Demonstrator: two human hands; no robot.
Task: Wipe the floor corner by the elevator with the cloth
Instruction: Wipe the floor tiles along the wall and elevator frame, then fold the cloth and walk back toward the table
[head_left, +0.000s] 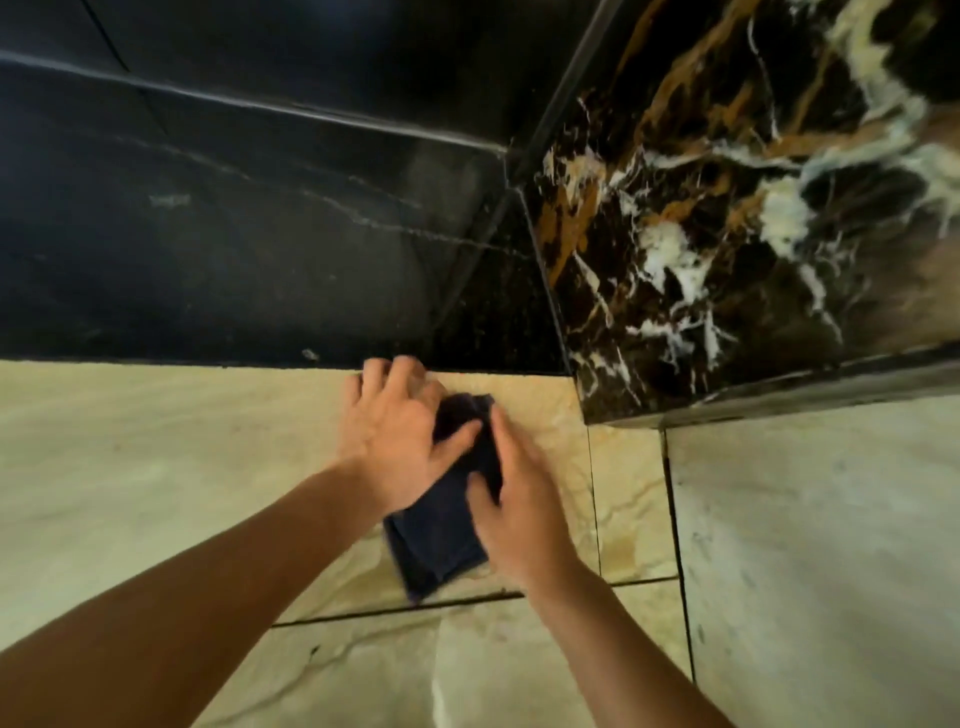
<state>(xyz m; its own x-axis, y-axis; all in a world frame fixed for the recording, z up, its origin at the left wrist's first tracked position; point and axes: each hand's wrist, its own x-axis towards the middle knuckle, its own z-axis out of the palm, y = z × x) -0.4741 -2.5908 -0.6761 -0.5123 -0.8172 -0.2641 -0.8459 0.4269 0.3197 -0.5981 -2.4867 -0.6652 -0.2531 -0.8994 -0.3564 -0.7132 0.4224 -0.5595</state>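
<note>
A folded dark navy cloth (441, 540) lies on the beige stone floor (156, 467) just short of the corner (550, 384) where the black wall meets the veined marble block. My left hand (395, 436) presses flat on the cloth's far end, its fingertips reaching the black skirting. Beside it, my right hand (519, 499) grips the cloth's right edge, thumb on top. Both hands hide the cloth's middle and far part.
A black polished wall (234, 234) runs along the back. A dark marble block with white and orange veins (727, 234) juts out at the right. Dark grout lines (675, 545) divide the floor tiles; a paler tile (821, 571) lies at the right.
</note>
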